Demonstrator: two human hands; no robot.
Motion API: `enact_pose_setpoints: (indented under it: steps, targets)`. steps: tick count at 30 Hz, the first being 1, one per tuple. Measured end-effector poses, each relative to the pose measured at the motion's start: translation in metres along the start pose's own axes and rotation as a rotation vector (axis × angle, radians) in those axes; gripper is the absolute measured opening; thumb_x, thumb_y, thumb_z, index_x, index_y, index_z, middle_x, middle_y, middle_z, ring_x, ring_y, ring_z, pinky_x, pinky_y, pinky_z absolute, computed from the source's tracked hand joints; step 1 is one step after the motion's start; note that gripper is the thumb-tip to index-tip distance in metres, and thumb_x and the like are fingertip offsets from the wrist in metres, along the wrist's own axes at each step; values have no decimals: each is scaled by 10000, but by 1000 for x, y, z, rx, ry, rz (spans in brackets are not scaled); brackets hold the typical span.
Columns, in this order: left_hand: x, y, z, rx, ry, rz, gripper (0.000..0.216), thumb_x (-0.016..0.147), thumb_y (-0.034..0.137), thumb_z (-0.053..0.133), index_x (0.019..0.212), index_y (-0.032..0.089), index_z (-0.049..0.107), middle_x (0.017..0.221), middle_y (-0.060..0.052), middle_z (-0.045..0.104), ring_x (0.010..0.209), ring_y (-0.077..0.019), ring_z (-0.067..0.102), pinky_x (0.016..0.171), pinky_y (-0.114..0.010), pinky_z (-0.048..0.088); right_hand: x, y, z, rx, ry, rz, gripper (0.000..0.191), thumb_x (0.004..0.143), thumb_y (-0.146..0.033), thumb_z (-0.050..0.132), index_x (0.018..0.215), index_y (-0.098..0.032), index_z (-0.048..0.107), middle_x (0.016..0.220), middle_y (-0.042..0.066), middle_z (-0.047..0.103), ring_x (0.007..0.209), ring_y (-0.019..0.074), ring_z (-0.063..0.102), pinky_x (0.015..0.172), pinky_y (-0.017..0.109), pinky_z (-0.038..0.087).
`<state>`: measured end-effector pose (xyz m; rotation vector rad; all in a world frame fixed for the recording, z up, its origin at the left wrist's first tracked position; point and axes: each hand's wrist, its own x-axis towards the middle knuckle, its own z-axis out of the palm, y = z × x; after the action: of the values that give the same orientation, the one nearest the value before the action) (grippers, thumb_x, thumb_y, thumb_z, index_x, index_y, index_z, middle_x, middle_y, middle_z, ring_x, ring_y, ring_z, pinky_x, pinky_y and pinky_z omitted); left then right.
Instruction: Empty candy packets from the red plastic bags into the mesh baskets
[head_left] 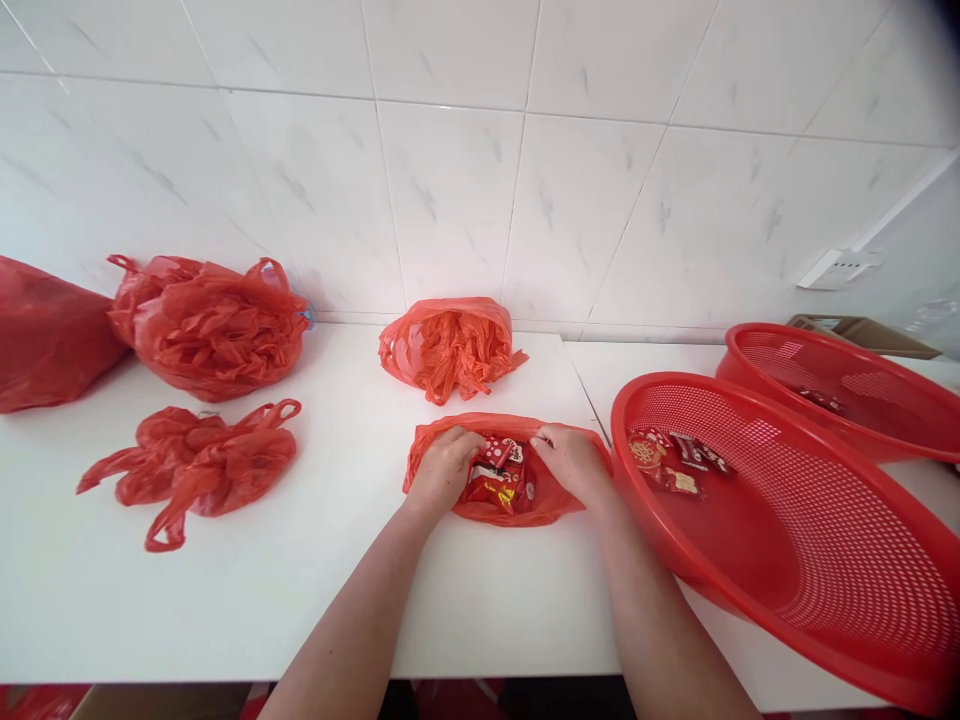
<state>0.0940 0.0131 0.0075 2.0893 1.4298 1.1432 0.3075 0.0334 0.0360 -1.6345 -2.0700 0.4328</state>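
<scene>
A red plastic bag [559,490] lies on the white table in front of me with its mouth spread open. Inside it are several wrapped snacks [501,480] in red, white and gold. At the left of the opening, my left hand [444,472] is closed with curled fingers on the thin plastic, its fingertips close to the snacks. My right hand [574,465] pinches the bag at the opposite side, thumb and forefinger together. Some of the plastic under both hands is hidden.
To the right stand a large red perforated basket [720,560] with several wrapped snacks and a second basket [885,400] behind it. A bundle of red bags [457,345] sits near the tiled wall. Tied bags [202,460] and fuller bags [217,320] are at left.
</scene>
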Motion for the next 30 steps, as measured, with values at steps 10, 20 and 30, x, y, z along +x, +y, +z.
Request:
enact_pose_setpoints:
  steps: [10, 20, 30]
  targets:
    - [0, -4, 6, 205, -119, -15, 242, 880, 203, 420, 896, 240, 659, 889, -33, 623, 825, -175, 586, 706, -296, 450, 0, 7, 3, 59, -298, 29, 113, 703, -105, 523, 680, -203, 576, 721, -15, 655, 651, 128, 573, 546, 233, 352]
    - [0, -5, 6, 189, -110, -64, 200, 818, 177, 490, 913, 237, 655, 928, -29, 623, 875, -196, 597, 748, -318, 462, -4, 2, -5, 282, -485, -143, 409, 578, -222, 717, 961, -252, 578, 977, -14, 619, 834, 171, 566, 661, 263, 429]
    - [-1, -2, 2, 76, 37, -93, 161, 805, 177, 521, 906, 244, 627, 951, -13, 608, 878, -172, 592, 783, -302, 463, 1, 9, -11, 665, -359, -70, 274, 638, -301, 704, 652, -200, 449, 682, -56, 503, 634, 108, 460, 594, 237, 356]
